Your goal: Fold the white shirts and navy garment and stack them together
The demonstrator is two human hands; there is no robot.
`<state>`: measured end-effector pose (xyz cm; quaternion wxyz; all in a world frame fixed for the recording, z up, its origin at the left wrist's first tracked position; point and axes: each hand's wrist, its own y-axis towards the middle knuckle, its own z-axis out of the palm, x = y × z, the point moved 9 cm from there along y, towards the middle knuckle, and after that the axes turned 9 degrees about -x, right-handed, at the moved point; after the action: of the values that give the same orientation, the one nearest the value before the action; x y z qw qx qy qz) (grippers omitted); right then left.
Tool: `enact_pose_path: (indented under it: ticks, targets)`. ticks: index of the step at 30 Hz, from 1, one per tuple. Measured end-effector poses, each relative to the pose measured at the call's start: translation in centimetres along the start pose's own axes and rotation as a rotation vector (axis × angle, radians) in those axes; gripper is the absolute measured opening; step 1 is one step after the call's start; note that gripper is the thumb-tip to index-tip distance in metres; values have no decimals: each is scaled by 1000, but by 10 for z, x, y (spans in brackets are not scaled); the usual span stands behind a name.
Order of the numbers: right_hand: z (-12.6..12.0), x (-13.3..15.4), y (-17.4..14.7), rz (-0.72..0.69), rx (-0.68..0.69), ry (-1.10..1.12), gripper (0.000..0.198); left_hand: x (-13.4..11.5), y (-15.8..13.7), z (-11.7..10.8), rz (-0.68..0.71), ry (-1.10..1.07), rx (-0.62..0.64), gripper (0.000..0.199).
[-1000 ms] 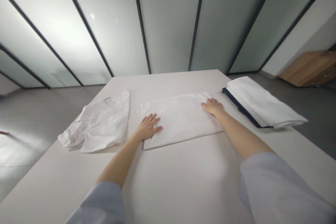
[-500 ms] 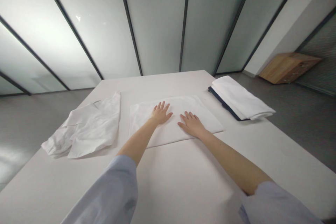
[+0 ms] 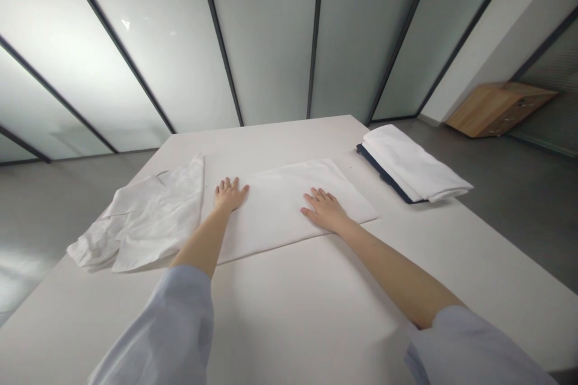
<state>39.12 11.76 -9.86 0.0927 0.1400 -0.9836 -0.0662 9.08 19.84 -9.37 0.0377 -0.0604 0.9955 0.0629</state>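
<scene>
A white folded cloth (image 3: pixel 275 216) lies flat in the middle of the table, its near edge slanting up to the right. My left hand (image 3: pixel 230 194) rests on the cloth's left end, palm down with the fingers spread. On the right half of the same cloth, my right hand (image 3: pixel 326 210) lies flat, fingers apart. Neither hand grips anything. Left of my left hand is a loosely laid, wrinkled white garment (image 3: pixel 158 216).
The white table (image 3: pixel 280 325) runs away from me towards frosted glass panels (image 3: pixel 271 30). At its right edge sits a stack with a white folded cloth (image 3: pixel 410 162) over a dark navy one (image 3: pixel 388 179). A wooden cabinet (image 3: pixel 492 108) stands on the floor beyond.
My left hand has slid left across the cloth, from near its middle to its left end. My right hand has stayed in nearly the same place.
</scene>
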Motion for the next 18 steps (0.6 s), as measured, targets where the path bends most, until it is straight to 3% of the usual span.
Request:
enact_pose_path:
  ticks: [4,6,9,12,14,18]
  targets:
    - [0,-3,5,-51,-38,27,60,11,-21,-6,-15,29,-37,76]
    - [-2,-9,9,-46,-87,26,60,7,-34,-15,29,42,-127,73]
    - [-10,-21,13,-3,-212,-17,55,-21,-58,-21,303,3,-183,66]
    - [-22,-22,11,12,-360,-29,46,-44,-80,-10,540,-81,-28,71]
    - [-31,-14,7,-21,-448,-8,42,-46,-83,-5,518,-90,33,76]
    - [-47,3,-2,-94,-535,68,35,-47,-74,-3,337,-29,40,76]
